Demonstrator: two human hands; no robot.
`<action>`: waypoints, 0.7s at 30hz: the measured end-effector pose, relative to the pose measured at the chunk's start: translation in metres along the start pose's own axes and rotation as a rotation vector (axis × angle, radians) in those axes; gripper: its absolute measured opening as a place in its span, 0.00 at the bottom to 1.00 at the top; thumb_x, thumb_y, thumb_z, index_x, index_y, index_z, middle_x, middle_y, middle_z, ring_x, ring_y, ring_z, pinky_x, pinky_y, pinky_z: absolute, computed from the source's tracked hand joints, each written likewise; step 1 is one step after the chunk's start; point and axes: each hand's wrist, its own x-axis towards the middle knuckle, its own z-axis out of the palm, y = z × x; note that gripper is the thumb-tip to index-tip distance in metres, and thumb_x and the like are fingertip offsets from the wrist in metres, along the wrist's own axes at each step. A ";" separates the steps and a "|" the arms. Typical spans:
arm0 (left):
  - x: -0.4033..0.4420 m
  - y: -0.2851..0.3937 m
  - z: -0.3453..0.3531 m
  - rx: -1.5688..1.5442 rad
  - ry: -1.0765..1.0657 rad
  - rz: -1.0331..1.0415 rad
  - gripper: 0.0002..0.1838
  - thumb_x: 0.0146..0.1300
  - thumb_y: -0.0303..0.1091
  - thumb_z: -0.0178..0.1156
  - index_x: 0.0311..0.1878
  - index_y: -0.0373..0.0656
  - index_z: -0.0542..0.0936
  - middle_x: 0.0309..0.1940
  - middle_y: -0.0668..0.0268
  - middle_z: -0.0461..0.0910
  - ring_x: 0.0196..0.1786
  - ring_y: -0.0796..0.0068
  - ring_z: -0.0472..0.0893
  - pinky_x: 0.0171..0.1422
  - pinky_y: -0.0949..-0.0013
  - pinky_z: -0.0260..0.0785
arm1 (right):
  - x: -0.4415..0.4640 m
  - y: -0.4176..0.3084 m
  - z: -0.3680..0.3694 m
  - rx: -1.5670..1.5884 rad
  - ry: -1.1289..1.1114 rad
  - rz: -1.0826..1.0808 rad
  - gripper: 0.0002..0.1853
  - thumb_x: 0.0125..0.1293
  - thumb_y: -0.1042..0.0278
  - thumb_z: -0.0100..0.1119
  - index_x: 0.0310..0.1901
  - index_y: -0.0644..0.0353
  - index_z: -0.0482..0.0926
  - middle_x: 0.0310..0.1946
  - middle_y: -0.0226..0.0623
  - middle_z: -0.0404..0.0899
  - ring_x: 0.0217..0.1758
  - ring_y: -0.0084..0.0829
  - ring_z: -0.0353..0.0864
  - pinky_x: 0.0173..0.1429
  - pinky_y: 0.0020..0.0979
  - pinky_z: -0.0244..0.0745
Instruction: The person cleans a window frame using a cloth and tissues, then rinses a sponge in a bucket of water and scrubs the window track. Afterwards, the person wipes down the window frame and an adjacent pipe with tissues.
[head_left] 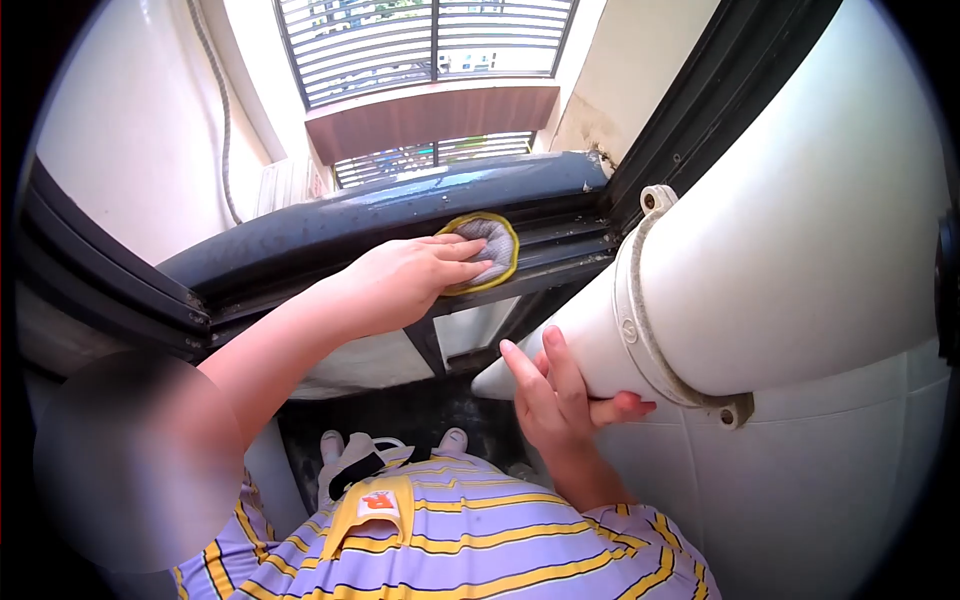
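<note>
Slatted window bars point(350, 52) are standing at the far side, beyond a dark, curved ledge point(400, 192) that is running across the scene. Just nearer than this ledge, a grooved window track point(560, 248) is stretching from left to right, and a grey pad with a yellow rim point(497, 238) is lying on it, toward the right end. The left hand point(412, 275) is resting palm down on the pad, open, its visible fingers extending flat over the grey face and pointing right; its thumb is staying out of sight. The left forearm is reaching in from the near left, slanting far and to the right. Nearer and to the right, the right hand point(550, 400) is holding nothing, its fingers loosely spreading and pointing away from the body. It is overlapping the narrow end of a large white pipe point(790, 250); whether it is touching the pipe, I cannot tell. The right forearm is rising from beside a striped shirt point(470, 540).
</note>
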 end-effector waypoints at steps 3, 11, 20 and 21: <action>0.060 0.005 0.024 0.026 0.004 0.099 0.29 0.69 0.18 0.51 0.73 0.44 0.78 0.78 0.53 0.71 0.80 0.54 0.70 0.82 0.57 0.66 | 0.002 0.001 0.002 -0.005 0.024 -0.004 0.16 0.74 0.67 0.61 0.39 0.24 0.92 0.64 0.08 0.84 0.91 0.58 0.23 0.83 0.70 0.14; 0.161 0.021 0.060 0.240 -0.007 0.227 0.27 0.66 0.25 0.56 0.69 0.44 0.81 0.70 0.55 0.79 0.72 0.59 0.79 0.73 0.63 0.73 | 0.025 0.001 0.005 -0.081 0.166 0.004 0.15 0.74 0.63 0.61 0.36 0.23 0.92 0.61 0.02 0.85 0.91 0.49 0.31 0.86 0.65 0.19; 0.002 0.001 0.015 0.079 0.124 -0.022 0.23 0.73 0.24 0.54 0.67 0.51 0.84 0.70 0.58 0.80 0.71 0.56 0.79 0.76 0.58 0.72 | 0.037 -0.013 -0.008 -0.024 0.103 0.145 0.14 0.69 0.64 0.67 0.34 0.22 0.91 0.62 0.02 0.84 0.91 0.48 0.37 0.88 0.59 0.17; -0.018 -0.006 0.011 0.060 0.133 -0.036 0.23 0.73 0.23 0.55 0.67 0.52 0.84 0.70 0.59 0.80 0.72 0.56 0.79 0.76 0.59 0.72 | 0.038 -0.012 -0.006 -0.044 0.127 0.132 0.15 0.70 0.65 0.66 0.32 0.23 0.90 0.62 0.03 0.84 0.90 0.50 0.39 0.88 0.59 0.18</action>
